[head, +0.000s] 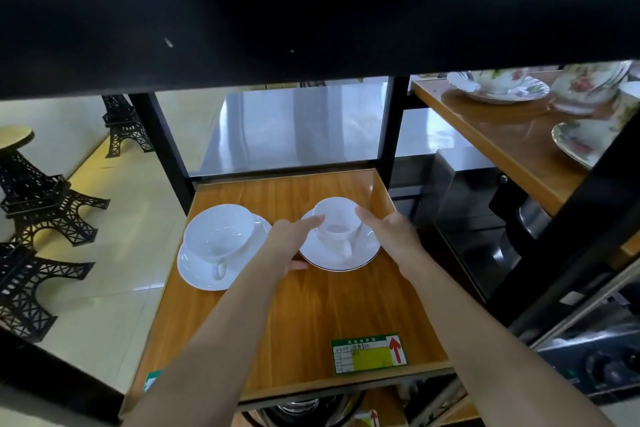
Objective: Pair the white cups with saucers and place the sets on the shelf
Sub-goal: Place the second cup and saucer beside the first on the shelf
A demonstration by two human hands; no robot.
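Two white cup-and-saucer sets stand on the wooden shelf (311, 315). At the left, a wide white cup (218, 230) sits on a plain white saucer (194, 270), handle toward me. At the right, a smaller white cup (337, 222) sits on a saucer with a dark rim line (346, 262). My left hand (291, 243) is at that saucer's left edge, fingers spread, fingertips near the cup's rim and thumb by the saucer's edge. My right hand (391, 230) is just right of the cup, fingers apart, holding nothing.
A thick black shelf beam (311, 28) hangs overhead. Black frame posts (391, 128) stand behind the shelf. Floral dishes (502, 83) sit on the neighbouring shelf at the right. Black tower models (41, 215) stand at the left. A green price label (369, 354) is on the shelf's front.
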